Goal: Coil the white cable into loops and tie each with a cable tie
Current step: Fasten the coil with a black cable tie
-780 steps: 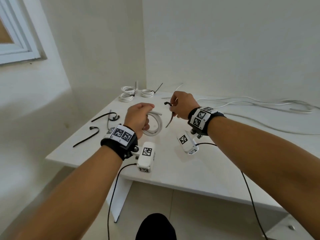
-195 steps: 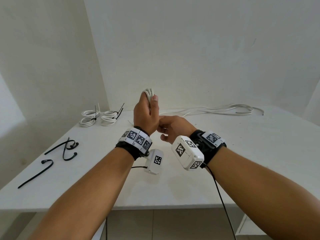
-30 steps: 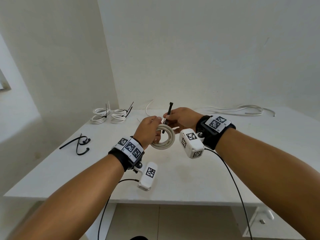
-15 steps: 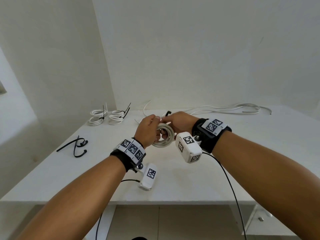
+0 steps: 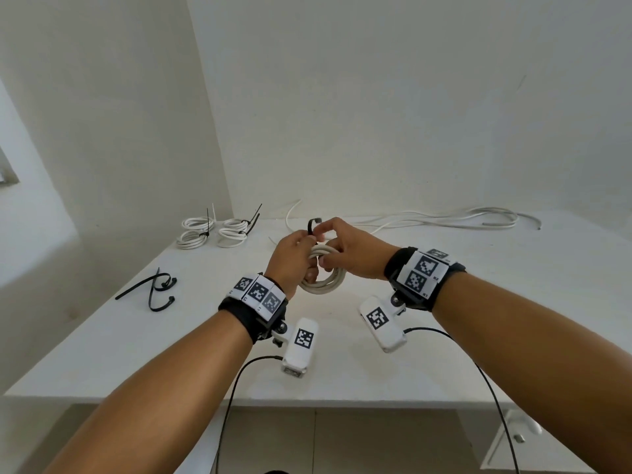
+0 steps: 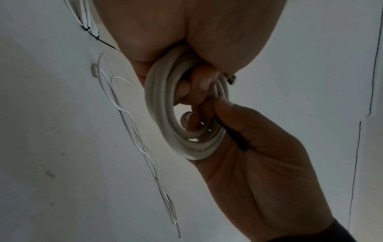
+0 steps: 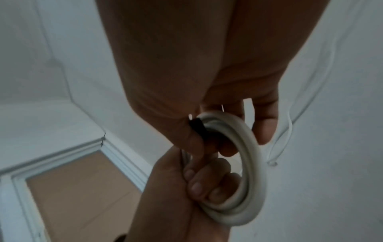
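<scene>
White cable coil is gripped in the left hand above mid-surface; the right hand pinches a black cable tie around it.

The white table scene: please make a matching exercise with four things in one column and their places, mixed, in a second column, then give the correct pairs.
Things:
1. white cable coil
2. two tied coils
3. spare black cable ties
4. loose white cable

Places:
A. far right of the table, uncoiled
B. left part of the table, lying loose
C. far left corner, by the wall
D. held above the table by the left hand and right hand

Pairs: 1-D, 2-C, 3-B, 4-A
</scene>
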`<state>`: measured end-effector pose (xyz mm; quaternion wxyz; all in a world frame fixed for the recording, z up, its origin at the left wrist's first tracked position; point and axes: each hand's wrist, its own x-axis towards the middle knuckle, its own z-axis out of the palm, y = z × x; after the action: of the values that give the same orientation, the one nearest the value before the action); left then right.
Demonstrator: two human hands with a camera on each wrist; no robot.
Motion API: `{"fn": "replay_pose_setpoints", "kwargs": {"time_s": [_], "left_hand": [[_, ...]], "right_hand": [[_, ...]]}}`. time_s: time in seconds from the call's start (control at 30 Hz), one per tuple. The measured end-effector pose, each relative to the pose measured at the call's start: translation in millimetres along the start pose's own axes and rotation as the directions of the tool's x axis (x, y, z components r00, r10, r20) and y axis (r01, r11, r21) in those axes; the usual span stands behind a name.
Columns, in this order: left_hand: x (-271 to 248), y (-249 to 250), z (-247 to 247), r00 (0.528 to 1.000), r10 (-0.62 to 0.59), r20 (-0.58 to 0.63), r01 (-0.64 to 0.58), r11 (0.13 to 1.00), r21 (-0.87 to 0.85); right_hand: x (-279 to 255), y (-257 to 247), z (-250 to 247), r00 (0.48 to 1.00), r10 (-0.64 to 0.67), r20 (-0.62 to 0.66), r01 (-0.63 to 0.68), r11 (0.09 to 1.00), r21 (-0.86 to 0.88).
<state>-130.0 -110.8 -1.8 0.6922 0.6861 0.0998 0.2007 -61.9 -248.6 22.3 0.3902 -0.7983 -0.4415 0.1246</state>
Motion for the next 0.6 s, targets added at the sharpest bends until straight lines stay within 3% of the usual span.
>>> {"fn": "replay_pose_setpoints", "kwargs": {"time_s": [0.13,0.2,0.3,0.43,0.6], "left_hand": [[1.8,-4.4,2.0,0.999,0.016,-0.036,-0.015,1.0,0.004],[2.8,-6.0,1.5,0.997,-0.003,-0.072,0.003,1.0,-0.003],[3.8,-6.8,0.2,0.995,-0.008,-0.099,0.012,0.999,0.039],[5.6,-4.1,-1.6,0.995,-0.011,-0.098,0.02,0.996,0.09],[1.6,0.1,-2.7,0.999,-0.03,-0.037,0.035,0.988,0.149]], "right_hand": [[-3.4,-8.4,-2.5,0.994,-0.082,-0.068,0.059,0.954,-0.295],[-2.7,-8.5,-5.5,0.974,-0.174,-0.148,0.087,0.881,-0.464],[-2.3,-10.0,-6.4,0.963,-0.22,-0.152,0.072,0.761,-0.645],[-3.2,-11.8,-8.5,0.956,-0.264,-0.13,0.107,0.723,-0.683],[-3.3,-10.0,-16.6,0.941,-0.332,-0.07,0.237,0.791,-0.564]]}}
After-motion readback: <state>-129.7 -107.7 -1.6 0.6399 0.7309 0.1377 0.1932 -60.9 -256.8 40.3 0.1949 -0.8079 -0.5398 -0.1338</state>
